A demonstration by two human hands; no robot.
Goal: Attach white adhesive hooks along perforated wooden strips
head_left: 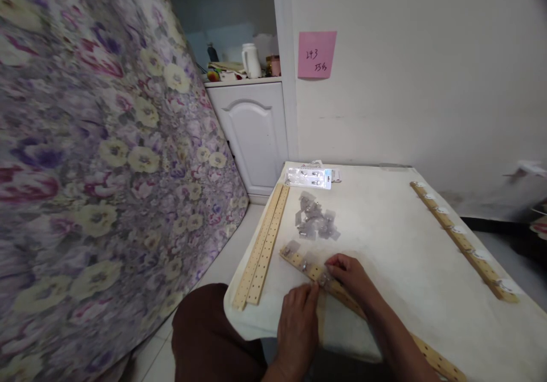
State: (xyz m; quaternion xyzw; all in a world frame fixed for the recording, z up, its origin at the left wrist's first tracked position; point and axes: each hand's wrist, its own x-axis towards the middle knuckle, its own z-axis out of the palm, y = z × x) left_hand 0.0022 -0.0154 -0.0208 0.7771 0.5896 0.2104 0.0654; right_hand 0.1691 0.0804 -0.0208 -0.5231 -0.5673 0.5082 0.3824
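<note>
A long perforated wooden strip [299,261] lies slantwise on the white table [397,239], running toward me. My left hand [298,324] and my right hand [351,276] meet over it, fingers pinched on a small clear plastic hook [325,279] pressed against the strip. Two more clear hooks sit on the strip further up, near its far end. A heap of several clear hooks [315,222] lies just beyond my hands.
Two perforated strips [262,245] lie side by side at the table's left edge. Another strip with hooks fitted [464,239] runs along the right. A blister pack [310,177] lies at the back. A flowered mattress [94,159] leans at left; a white cabinet [252,131] stands behind.
</note>
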